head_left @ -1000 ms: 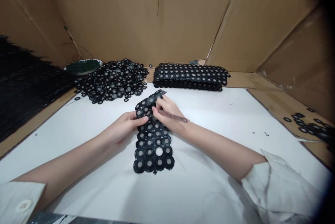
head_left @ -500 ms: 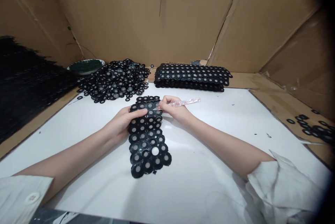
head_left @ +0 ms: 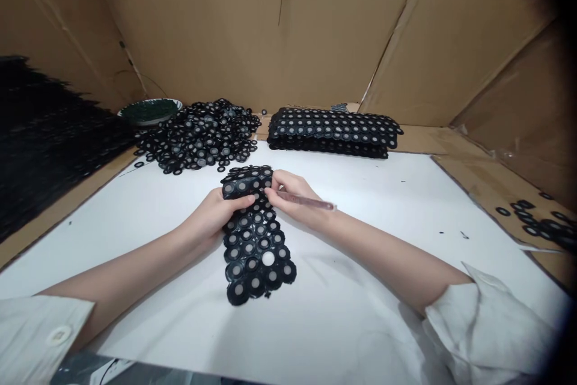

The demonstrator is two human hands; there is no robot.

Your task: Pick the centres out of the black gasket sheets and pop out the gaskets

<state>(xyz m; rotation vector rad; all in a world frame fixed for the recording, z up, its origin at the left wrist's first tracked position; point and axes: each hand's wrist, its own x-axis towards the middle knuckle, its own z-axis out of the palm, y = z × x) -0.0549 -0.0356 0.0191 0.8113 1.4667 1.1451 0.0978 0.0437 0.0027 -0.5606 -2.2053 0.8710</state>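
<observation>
now we've our left hand (head_left: 217,212) pinching a black sheet of joined round discs (head_left: 252,239), likely steadying it, between the side edges of the white table (head_left: 148,325); our right hand (head_left: 295,194) closes pencil-style on a slim translucent pen-like tool (head_left: 309,201), probably for control.

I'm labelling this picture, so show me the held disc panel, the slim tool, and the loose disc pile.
Held disc panel (head_left: 255,233), head view: its middle rows.
Slim tool (head_left: 307,200), head view: middle of its shaft.
Loose disc pile (head_left: 201,137), head view: its centre.
</observation>
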